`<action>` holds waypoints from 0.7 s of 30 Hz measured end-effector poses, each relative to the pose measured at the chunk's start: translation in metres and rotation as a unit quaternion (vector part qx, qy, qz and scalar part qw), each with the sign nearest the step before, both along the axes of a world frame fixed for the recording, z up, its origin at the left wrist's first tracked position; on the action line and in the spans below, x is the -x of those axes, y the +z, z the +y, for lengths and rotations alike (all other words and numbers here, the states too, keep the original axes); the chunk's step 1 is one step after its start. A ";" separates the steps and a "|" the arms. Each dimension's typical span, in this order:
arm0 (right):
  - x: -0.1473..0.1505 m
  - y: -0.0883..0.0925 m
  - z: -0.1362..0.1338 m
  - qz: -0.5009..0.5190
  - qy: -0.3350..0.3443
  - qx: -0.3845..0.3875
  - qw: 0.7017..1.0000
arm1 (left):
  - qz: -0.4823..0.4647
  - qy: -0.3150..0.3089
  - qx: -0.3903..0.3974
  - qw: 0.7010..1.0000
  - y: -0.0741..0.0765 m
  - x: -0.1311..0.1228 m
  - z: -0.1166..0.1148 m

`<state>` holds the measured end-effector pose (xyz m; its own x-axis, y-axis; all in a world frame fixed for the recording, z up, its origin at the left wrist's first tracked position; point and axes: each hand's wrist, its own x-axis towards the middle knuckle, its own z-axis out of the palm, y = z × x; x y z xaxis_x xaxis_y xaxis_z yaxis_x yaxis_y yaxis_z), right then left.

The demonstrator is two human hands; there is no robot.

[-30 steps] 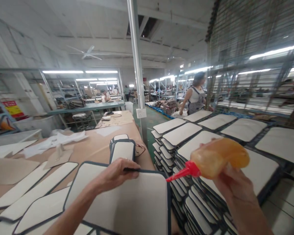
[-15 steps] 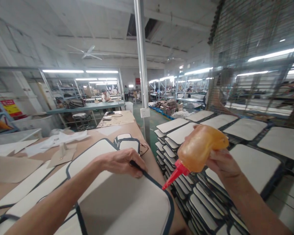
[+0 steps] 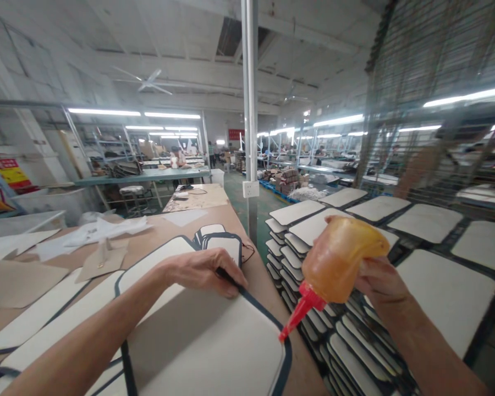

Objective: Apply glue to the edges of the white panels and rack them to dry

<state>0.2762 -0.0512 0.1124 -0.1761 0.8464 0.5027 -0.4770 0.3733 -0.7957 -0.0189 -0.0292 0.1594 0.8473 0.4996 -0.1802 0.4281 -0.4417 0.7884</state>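
A white panel with a dark blue border (image 3: pixel 206 346) lies in front of me on the brown worktable (image 3: pixel 181 223). My left hand (image 3: pixel 208 270) rests on its far edge, fingers closed down on the border trim. My right hand (image 3: pixel 377 280) grips an orange squeeze bottle (image 3: pixel 340 258) tilted downward. The bottle's red nozzle (image 3: pixel 297 316) touches the panel's border at the right corner.
More bordered panels (image 3: pixel 58 324) lie to the left, and a small stack (image 3: pixel 220 242) sits further back. Racks of stacked white panels (image 3: pixel 334 341) fill the right side. A steel pillar (image 3: pixel 251 121) rises beyond the table. Paper scraps (image 3: pixel 103 231) lie at the left.
The bottle swung from level to nozzle-down, its tip reaching the panel's border. The panel turned under my left hand. A person standing beyond the racks is gone from sight.
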 end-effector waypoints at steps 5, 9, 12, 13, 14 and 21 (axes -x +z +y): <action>0.000 -0.002 -0.002 0.011 -0.057 0.000 0.998 | -0.007 0.019 -0.011 1.000 -0.004 0.011 0.007; -0.003 -0.013 -0.007 0.042 -0.127 0.012 0.991 | -0.020 0.037 -0.024 0.999 -0.008 0.018 0.011; -0.003 -0.022 -0.013 0.089 -0.203 0.015 0.975 | -0.044 0.059 -0.031 0.997 -0.014 0.022 0.015; -0.003 -0.025 -0.015 0.102 -0.227 0.015 0.968 | -0.051 0.076 -0.033 0.995 -0.017 0.023 0.016; -0.003 -0.028 -0.017 0.111 -0.248 0.017 0.962 | -0.057 0.095 -0.033 0.993 -0.020 0.023 0.017; -0.014 -0.050 -0.027 0.107 -0.301 0.012 0.947 | -0.115 0.170 0.035 0.978 -0.039 0.015 0.025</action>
